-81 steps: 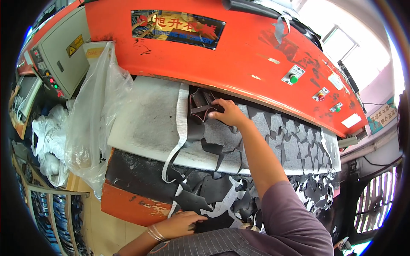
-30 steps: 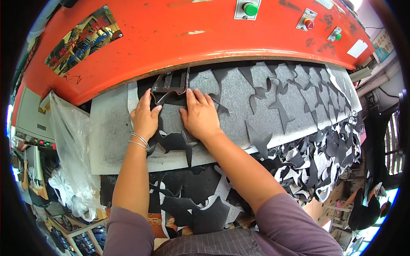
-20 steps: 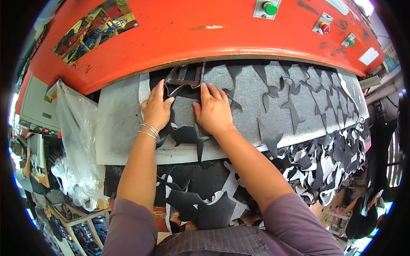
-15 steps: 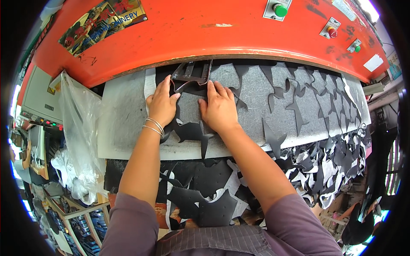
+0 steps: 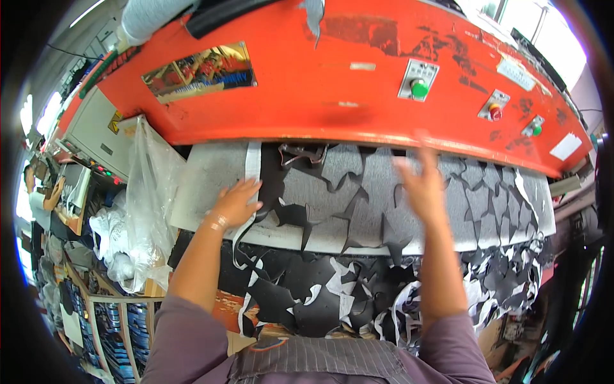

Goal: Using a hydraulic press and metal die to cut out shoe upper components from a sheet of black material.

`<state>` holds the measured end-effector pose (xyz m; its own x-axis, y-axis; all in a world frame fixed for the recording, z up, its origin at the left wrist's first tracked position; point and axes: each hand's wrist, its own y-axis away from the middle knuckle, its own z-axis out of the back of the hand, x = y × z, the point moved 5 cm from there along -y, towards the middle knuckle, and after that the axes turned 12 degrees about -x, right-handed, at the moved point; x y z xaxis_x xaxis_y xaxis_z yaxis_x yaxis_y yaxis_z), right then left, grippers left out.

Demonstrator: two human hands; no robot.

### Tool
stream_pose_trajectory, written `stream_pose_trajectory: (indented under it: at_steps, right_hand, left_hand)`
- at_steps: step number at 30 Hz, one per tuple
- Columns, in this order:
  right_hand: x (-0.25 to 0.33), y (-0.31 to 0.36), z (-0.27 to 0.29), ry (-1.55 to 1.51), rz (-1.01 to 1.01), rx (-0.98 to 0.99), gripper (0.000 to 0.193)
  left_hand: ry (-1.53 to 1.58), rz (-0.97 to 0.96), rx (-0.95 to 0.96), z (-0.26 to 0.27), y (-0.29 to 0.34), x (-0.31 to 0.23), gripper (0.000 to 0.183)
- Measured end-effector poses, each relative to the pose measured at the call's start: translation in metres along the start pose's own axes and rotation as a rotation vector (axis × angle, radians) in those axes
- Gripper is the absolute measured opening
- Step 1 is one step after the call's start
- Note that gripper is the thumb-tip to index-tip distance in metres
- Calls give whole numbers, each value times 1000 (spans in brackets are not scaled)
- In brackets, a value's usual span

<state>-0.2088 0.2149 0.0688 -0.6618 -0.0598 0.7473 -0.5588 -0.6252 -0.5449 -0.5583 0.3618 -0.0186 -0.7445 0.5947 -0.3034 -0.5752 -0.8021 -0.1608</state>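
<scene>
My left hand (image 5: 235, 203) lies with fingers stretched out at the left edge of the black sheet material (image 5: 272, 182), beside its white strip. Nothing shows in its grip. My right hand (image 5: 422, 189) is raised and smeared by motion, its fingers apart and without anything in them, just before the lower edge of the orange-red press head (image 5: 307, 121). A metal cutting die (image 5: 304, 153) sits on the sheet, its far part hidden beneath the press head. Star-like black offcuts (image 5: 293, 214) and grey cut-out areas cover the pale cutting board (image 5: 208, 182).
A green button (image 5: 419, 89), a red button (image 5: 495, 113) and another green button (image 5: 536, 130) are on the press front. Clear plastic sheeting (image 5: 150, 205) hangs at left. Black-and-white scraps (image 5: 473, 281) pile along the near edge. A rack (image 5: 121, 320) stands lower left; a co-worker (image 5: 41, 198) is far left.
Both hands have let go of the cutting die. The left moved left and nearer; the right moved right and up. The view has tilted upward, showing more of the press front.
</scene>
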Motion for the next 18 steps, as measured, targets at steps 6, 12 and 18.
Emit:
stream_pose_trajectory:
  at_steps: [6,12,18]
  right_hand:
    - [-110,-74,251,183,107,-664,57]
    - [-205,-132,454,628,-25,-1154,81]
    - [-206,-132,408,-52,-209,-789,81]
  left_hand:
    - [424,-48,-393,40,5,-164,30]
    - [748,-518,-307,49,-34,-407,31]
    - [264,-464,-571,48,-62,-419,33]
